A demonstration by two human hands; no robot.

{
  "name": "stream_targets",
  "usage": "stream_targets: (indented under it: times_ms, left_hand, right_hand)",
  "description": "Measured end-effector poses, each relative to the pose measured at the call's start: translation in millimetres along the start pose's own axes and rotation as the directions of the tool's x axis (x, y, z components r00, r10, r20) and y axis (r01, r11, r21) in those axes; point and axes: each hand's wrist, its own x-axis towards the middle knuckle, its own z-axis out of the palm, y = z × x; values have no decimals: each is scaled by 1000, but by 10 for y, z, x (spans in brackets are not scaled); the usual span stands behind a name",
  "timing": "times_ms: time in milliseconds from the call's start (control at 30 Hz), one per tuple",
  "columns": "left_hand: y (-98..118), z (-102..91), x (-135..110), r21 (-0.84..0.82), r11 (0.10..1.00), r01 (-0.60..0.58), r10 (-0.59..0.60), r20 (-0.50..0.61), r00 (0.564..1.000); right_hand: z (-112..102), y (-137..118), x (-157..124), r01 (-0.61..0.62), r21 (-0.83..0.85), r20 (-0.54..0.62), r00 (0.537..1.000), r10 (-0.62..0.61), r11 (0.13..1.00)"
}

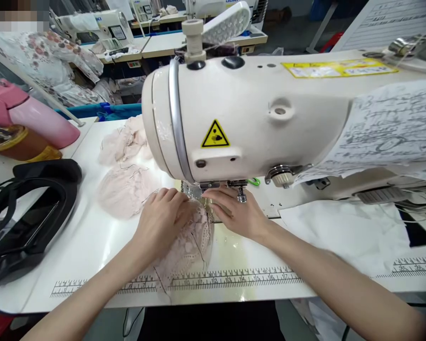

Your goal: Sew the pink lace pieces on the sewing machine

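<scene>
A cream sewing machine (255, 113) fills the middle of the view. Under its head lies a pale pink lace piece (191, 246) on the white table (92, 246). My left hand (161, 220) rests on the lace with fingers curled down on it, just left of the needle area. My right hand (236, 213) lies flat on the lace edge by the presser foot (216, 187), fingers pointing left and pressed to the fabric. The needle itself is hidden by the machine head.
More pink lace pieces (124, 175) are heaped at the back left. A black bag (24, 218) lies at the left, behind it a pink bottle (31, 116). Printed paper (386, 128) hangs over the machine's arm. White cloth (344, 232) lies at the right. A ruler strip (234, 277) runs along the front edge.
</scene>
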Motion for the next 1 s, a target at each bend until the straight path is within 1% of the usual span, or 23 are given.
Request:
stream_targets:
  times_ms: [33,67,100,167,200,233,267,333,400,433,467,500,567,600,633,667,733,800,867,933,1000]
  left_hand:
    - [-1,-6,40,-96,995,8,-4,42,999]
    - [8,-15,69,-218,976,15,1,72,997]
    - [24,-28,88,-341,940,27,3,87,996]
    - [64,-61,100,-512,856,79,-32,100,994]
    - [81,-77,99,-554,825,114,-60,114,992]
    - [89,-90,97,-573,805,150,-89,133,987]
    - [88,-97,96,-580,793,186,-113,159,981]
    - [52,-93,100,-583,774,249,-138,228,964]
    - [-17,-67,110,-562,775,290,-152,281,948]
    - [-56,-51,116,-539,787,299,-163,287,944]
    - [-90,-36,123,-504,810,301,-177,280,944]
    - [-117,-25,131,-452,842,296,-193,260,946]
    - [-135,-22,149,-306,911,277,-221,205,954]
    - [-124,-31,158,-219,943,252,-217,171,961]
    - [-100,-43,165,-129,969,210,-194,127,973]
    - [-66,-57,166,-44,988,151,-148,72,986]
    - [18,-73,148,89,996,-3,6,-34,999]
    - [100,-49,96,163,973,-163,178,-88,980]
    - [155,23,24,183,941,-285,304,-88,949]
    - [172,122,-43,201,913,-354,377,-90,922]
    - [156,210,-80,206,901,-382,408,-96,908]
  right_hand:
    - [-26,-8,13,-27,106,24,999,25,994]
    - [-58,-14,28,-64,244,70,996,48,968]
    - [-93,-18,45,-110,398,130,989,62,911]
    - [-158,-21,77,-219,655,267,962,49,723]
    - [-183,-20,91,-272,728,323,946,35,629]
    - [-202,-19,102,-317,766,362,932,33,559]
    - [-215,-18,110,-349,780,380,923,50,519]
    - [-223,-20,113,-382,777,380,918,110,501]
    - [-213,-27,101,-376,766,348,924,156,522]
    - [-202,-31,92,-368,749,331,928,169,550]
    - [-188,-34,81,-357,717,312,932,184,599]
    - [-172,-35,70,-344,659,285,937,201,669]
    - [-135,-29,46,-286,459,191,957,221,841]
    - [-116,-21,35,-235,331,138,970,200,914]
    - [-99,-12,25,-174,205,92,983,158,963]
    - [-85,-3,16,-105,97,59,993,100,990]
    - [-70,9,1,31,-49,36,999,-30,998]
    - [-75,9,-9,127,-128,8,992,-127,984]
    - [-94,0,-13,191,-172,-42,979,-200,967]
    - [-114,-6,-11,236,-191,-83,963,-255,953]
    - [-127,-1,-4,277,-195,-97,949,-299,941]
